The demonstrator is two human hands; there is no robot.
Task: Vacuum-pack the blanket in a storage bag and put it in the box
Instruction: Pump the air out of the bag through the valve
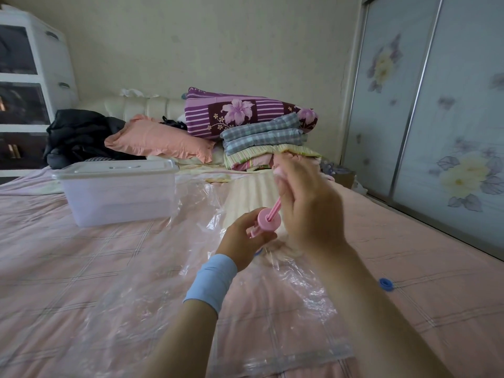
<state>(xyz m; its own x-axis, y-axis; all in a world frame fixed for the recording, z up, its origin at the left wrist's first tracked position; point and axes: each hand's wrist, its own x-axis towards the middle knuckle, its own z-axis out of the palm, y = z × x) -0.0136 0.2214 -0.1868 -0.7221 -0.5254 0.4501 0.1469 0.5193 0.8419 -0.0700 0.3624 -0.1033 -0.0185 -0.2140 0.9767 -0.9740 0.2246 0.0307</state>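
A clear plastic storage bag (152,268) lies flat on the pink bed, with a pale blanket (245,192) showing inside its far end. A pink hand pump (268,221) stands on the bag. My left hand (245,238) grips the pump's barrel just below its round cap. My right hand (305,197) grips the handle end of the pump's rod, which is drawn out upward. A blue valve cap (386,284) lies loose on the bed to the right. The translucent box (117,192) sits closed with its lid on, at the left behind the bag.
Folded quilts and blankets (261,137) and a pink pillow (161,140) are stacked at the bed's head, with dark clothes (79,135) to the left. A white drawer unit (30,77) stands far left. Sliding wardrobe doors (436,105) run along the right.
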